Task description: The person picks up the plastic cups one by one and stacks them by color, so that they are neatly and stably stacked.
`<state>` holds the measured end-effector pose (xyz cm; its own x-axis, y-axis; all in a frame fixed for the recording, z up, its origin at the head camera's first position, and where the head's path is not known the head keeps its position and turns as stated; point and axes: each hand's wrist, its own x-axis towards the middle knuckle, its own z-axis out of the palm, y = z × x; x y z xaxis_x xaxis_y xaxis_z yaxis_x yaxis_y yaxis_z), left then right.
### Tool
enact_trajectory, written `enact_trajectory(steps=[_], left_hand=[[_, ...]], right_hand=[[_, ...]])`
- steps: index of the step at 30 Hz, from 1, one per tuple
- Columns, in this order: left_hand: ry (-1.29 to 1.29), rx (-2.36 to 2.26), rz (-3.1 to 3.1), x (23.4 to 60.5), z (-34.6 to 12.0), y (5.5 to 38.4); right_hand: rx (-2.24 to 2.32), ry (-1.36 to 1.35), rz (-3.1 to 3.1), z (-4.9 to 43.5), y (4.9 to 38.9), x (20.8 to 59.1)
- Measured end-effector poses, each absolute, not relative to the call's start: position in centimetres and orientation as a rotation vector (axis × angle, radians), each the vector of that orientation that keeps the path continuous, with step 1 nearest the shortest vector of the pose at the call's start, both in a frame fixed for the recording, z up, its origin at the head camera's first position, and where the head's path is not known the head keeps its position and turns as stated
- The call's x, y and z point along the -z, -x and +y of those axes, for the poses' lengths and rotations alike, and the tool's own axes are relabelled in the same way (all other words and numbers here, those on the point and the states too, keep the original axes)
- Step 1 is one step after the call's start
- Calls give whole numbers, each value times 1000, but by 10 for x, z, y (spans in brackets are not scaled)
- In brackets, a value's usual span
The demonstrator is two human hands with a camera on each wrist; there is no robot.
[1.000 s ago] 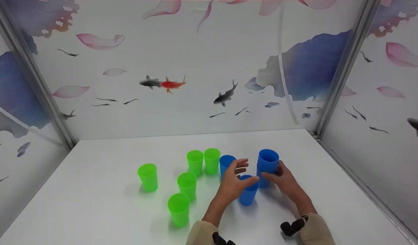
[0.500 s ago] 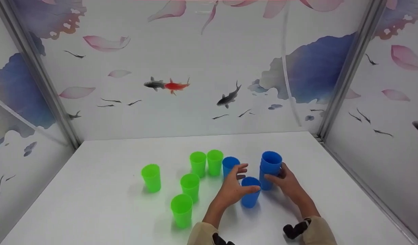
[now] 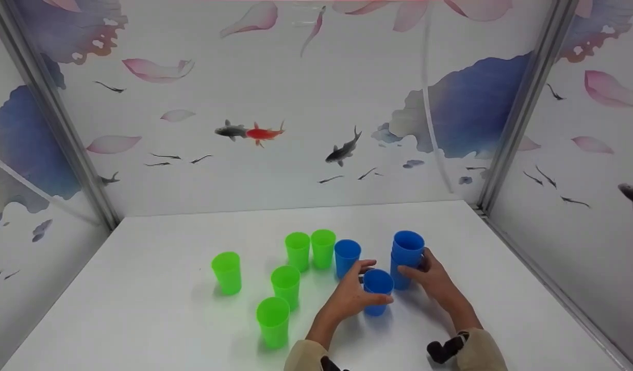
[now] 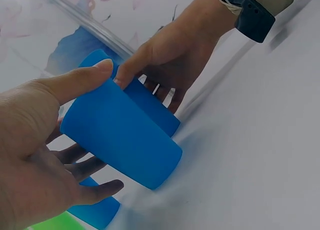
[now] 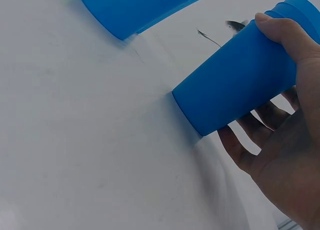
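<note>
My left hand (image 3: 350, 296) is around the near blue cup (image 3: 377, 301), its thumb at the rim and its fingers curled on the far side. In the left wrist view, that blue cup (image 4: 125, 132) stands on the table between thumb and fingers. My right hand (image 3: 432, 275) holds a stack of nested blue cups (image 3: 401, 273) from the right side. The right wrist view shows the thumb near the upper rims of the stack (image 5: 240, 73), with the other fingers around its side. Another blue cup (image 3: 346, 257) stands just beyond my left fingers.
Several green cups stand upright on the white table (image 3: 141, 309), among them a far-left green cup (image 3: 228, 273) and a near green cup (image 3: 273, 322). Two green cups stand side by side near the back, one of them (image 3: 323, 249) beside a blue cup. Printed walls enclose the table.
My left hand has lowered from above the near blue cup and closed around its upper part. The right hand keeps its hold on the stack; the view has shifted slightly.
</note>
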<state>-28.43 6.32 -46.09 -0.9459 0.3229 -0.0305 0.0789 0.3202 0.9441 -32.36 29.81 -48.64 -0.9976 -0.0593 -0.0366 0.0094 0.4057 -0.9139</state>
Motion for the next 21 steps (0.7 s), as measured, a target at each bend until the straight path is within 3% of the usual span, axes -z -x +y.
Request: enact_trajectory(steps=[21], left_hand=[[-302,-1634,2378,466,60,289]], right_hand=[[1608,11,2617,298,325,485]])
